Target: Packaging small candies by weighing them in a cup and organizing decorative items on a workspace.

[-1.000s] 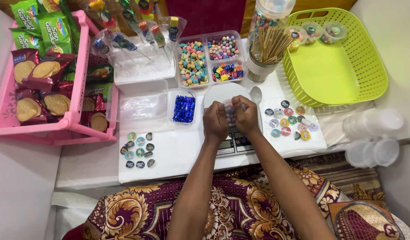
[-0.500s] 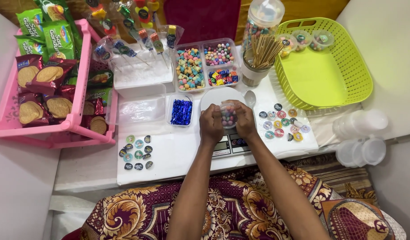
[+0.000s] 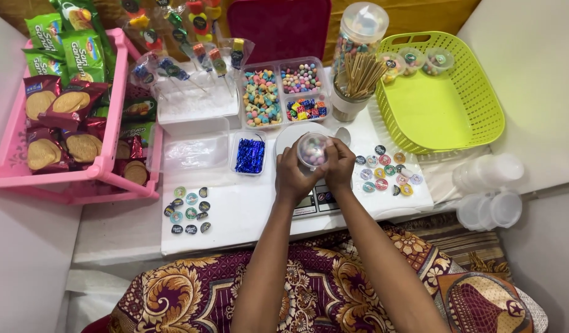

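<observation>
Both my hands hold a small clear round cup with coloured sweets inside, tilted toward me above a small scale on the white board. My left hand grips its left side and my right hand grips its right side. A white round plate shows just behind the cup.
A clear divided tray of sweets, a tub of blue foil pieces, round stickers left and right, a cup of wooden sticks, a green basket, a pink rack of biscuit packs, stacked clear cups.
My hands have lifted the cup slightly and turned it so its round face shows toward me. The rest of the table stays as it was.
</observation>
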